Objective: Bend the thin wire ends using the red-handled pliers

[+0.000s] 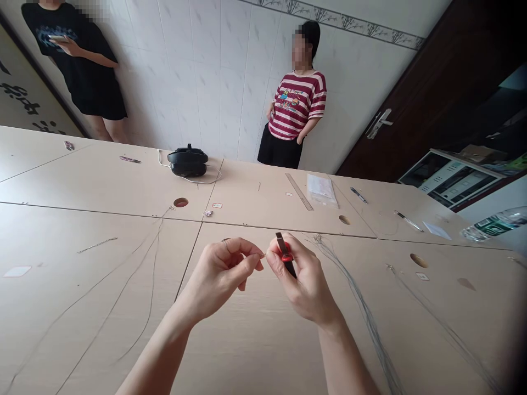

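One tool (284, 250), perhaps pliers, occupies the right fingers (280, 269).

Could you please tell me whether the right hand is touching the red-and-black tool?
Touching: the head view shows the right hand closed around the red-and-black tool, which pokes out above the thumb.

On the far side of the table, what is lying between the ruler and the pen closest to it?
In the head view, a clear plastic packet lies between the ruler and that pen.
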`<state>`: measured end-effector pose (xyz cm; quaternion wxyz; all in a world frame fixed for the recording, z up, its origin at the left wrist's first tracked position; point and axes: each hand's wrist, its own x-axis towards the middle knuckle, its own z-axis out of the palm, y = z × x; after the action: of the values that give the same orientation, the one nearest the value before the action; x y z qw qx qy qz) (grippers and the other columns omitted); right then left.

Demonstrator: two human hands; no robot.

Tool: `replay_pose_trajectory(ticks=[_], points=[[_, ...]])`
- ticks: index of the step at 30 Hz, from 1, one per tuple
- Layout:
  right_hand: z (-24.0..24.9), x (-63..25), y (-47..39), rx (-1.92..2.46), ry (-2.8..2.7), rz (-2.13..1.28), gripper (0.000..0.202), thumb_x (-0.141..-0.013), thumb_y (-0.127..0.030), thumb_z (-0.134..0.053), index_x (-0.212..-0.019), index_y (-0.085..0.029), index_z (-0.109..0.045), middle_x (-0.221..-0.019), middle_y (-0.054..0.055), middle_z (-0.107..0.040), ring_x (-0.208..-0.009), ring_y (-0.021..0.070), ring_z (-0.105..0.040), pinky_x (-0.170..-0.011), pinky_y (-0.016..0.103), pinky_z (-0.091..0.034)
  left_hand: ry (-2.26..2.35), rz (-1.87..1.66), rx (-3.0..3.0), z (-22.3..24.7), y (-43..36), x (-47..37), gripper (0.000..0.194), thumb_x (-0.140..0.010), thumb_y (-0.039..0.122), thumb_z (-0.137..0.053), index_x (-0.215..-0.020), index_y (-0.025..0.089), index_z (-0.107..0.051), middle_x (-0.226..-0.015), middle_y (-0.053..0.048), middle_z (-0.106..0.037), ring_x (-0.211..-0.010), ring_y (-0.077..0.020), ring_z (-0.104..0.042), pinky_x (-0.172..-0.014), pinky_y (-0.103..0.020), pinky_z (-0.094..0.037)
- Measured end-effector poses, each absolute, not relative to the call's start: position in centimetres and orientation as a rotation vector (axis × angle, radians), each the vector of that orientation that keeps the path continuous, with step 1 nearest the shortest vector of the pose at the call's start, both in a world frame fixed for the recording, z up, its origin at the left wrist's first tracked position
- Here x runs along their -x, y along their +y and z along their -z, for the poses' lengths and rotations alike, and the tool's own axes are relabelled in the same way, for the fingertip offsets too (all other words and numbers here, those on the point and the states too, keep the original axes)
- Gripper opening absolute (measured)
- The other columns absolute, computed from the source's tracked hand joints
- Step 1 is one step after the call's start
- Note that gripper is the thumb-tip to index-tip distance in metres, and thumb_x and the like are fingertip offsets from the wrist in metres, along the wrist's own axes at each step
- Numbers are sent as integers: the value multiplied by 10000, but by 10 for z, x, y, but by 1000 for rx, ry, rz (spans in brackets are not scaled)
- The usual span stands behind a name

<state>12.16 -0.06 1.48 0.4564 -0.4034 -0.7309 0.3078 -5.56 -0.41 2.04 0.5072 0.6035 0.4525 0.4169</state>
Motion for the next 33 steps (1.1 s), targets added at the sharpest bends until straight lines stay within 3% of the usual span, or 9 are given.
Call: replay_pose_trajectory(ticks=[11, 24, 33], points=[[-17, -121, -1, 993, -1800, -755, 202, -975, -246, -485, -778, -216, -452, -755, -17, -451, -656, 119, -444, -622, 267, -379, 1113, -995, -1469, -18, -3, 55, 215, -909, 334, -575, -799, 179, -676, -711, -4, -657, -483, -66, -474, -490, -219, -387], [-15, -119, -2, 987, -1811, -730, 189, -972, -242, -488, -787, -221, -452, -761, -13, -471, -649, 121, -466, -610, 269, -393, 1072, -1028, -1455, -23, -4, 55, 186, -901, 285, -597, -769, 180, -676, -710, 24, -642, -485, -49, -473, -493, -189, -410], [-15, -120, -1, 971, -1815, -749, 185, -975, -225, -484, -792, -219, -454, -766, -15, -466, -660, 119, -462, -616, 264, -380, 1087, -1025, -1462, -21, -3, 56, 187, -903, 320, -622, -806, 195, -721, -748, 2, -707, -505, -64, -521, -510, -195, -448]])
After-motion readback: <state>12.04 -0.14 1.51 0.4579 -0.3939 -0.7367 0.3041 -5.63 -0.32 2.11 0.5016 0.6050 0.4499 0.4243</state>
